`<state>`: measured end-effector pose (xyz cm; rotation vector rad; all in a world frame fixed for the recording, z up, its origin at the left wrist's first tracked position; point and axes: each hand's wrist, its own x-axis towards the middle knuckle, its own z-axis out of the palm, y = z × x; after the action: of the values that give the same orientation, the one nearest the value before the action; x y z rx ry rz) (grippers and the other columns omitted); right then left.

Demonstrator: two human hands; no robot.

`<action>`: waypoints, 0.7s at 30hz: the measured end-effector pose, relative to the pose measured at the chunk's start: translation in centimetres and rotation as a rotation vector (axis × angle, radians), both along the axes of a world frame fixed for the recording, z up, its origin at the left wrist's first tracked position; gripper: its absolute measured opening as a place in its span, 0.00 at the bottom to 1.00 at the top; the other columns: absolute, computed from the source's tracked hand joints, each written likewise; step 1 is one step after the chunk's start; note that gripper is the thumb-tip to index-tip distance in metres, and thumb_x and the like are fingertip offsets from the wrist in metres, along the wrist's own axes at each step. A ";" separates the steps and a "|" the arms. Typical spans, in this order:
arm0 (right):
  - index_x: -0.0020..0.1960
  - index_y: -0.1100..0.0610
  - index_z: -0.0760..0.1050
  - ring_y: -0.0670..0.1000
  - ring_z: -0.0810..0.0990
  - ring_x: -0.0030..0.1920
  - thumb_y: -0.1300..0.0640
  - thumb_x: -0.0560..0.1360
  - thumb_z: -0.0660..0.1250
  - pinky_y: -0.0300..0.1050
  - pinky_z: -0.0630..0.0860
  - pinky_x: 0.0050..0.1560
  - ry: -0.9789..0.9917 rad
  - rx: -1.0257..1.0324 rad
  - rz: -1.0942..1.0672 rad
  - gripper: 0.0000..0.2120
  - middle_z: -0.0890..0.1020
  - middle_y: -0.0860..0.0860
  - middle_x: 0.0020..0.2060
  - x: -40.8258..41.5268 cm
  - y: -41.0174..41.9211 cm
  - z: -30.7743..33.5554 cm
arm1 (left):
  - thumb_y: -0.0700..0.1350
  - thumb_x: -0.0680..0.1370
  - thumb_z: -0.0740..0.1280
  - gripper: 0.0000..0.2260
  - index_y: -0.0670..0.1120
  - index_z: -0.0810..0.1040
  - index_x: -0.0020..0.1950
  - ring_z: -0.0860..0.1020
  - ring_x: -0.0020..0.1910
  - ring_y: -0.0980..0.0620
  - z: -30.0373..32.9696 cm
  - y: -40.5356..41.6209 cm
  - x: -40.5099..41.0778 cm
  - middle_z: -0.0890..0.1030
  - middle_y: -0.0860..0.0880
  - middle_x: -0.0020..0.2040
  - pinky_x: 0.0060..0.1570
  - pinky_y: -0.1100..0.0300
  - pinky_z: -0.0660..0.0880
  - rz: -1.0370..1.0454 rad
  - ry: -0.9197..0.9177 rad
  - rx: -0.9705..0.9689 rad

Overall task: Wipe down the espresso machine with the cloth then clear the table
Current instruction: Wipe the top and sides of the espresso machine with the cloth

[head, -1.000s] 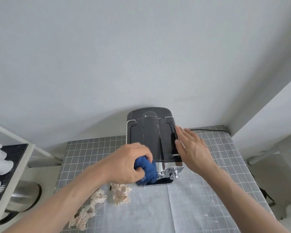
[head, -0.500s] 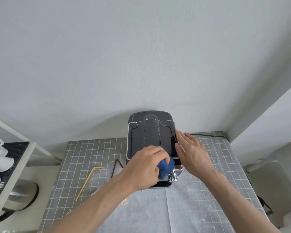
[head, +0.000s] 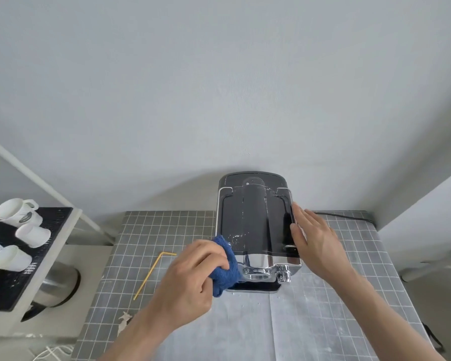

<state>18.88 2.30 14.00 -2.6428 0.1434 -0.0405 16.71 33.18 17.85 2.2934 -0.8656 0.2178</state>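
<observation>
Looking down through the head camera, I see the espresso machine (head: pixel 255 225) standing at the far edge of the table (head: pixel 151 230), against the wall, roughly at my one o'clock. Its black top carries white specks and streaks; its chrome front faces me, with the round group head showing at the lower edge.

My left hand (head: pixel 193 280) grips the blue cloth (head: pixel 225 267), fingers curled round the bunched fabric, knuckles up. The cloth is pressed against the machine's front left corner, at about eight o'clock from the machine's middle, touching the black top edge and the chrome just beside the group head.

My right hand (head: pixel 315 243) lies flat against the machine's right side, at three o'clock from its middle. The fingers are straight and pressed close together, pointing away from me toward the wall, with the thumb resting on the edge of the top.

On the grid-patterned table, at nine o'clock from the cloth, lies a bent yellow straw (head: pixel 151 274), well apart from the machine. A scrap of torn paper (head: pixel 124 321) shows at the left forearm's edge, at seven o'clock. A pale sheet (head: pixel 284 329) covers the near table.

Off to the far left, white cups (head: pixel 16 230) lie on their sides on a black mat (head: pixel 13 290).
</observation>
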 end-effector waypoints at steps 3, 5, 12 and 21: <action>0.81 0.44 0.56 0.52 0.63 0.77 0.49 0.85 0.52 0.63 0.70 0.69 0.000 -0.015 -0.001 0.24 0.72 0.40 0.73 0.0 0.0 -0.1 | 0.25 0.64 0.63 0.24 0.44 0.82 0.53 0.79 0.56 0.49 0.1 1.5 1.0 0.78 0.53 0.57 0.53 0.55 0.77 0.124 -0.047 -0.064; 0.81 0.44 0.55 0.52 0.63 0.78 0.48 0.85 0.51 0.64 0.70 0.69 0.008 -0.025 -0.002 0.24 0.71 0.41 0.74 0.1 0.0 -0.1 | 0.26 0.66 0.65 0.23 0.45 0.82 0.56 0.78 0.57 0.49 -0.1 2.6 2.0 0.77 0.53 0.58 0.54 0.54 0.78 0.211 -0.040 -0.063; 0.81 0.46 0.55 0.54 0.62 0.78 0.47 0.85 0.49 0.62 0.69 0.70 0.022 -0.078 -0.014 0.25 0.70 0.43 0.76 0.1 0.2 -0.2 | 0.31 0.71 0.70 0.24 0.51 0.82 0.64 0.76 0.56 0.57 -1.0 3.2 5.2 0.72 0.52 0.57 0.53 0.60 0.76 0.347 0.084 -0.138; 0.81 0.46 0.55 0.55 0.64 0.77 0.47 0.84 0.49 0.62 0.68 0.71 0.018 -0.061 -0.012 0.25 0.72 0.45 0.75 0.1 0.3 -0.1 | 0.32 0.76 0.62 0.25 0.56 0.82 0.65 0.70 0.58 0.58 2.2 -2.2 8.8 0.73 0.56 0.63 0.56 0.66 0.69 -0.158 0.162 0.249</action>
<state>18.96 2.57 13.93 -2.7034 0.1661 -0.0256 25.48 30.96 20.00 2.4135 -1.0312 -0.1524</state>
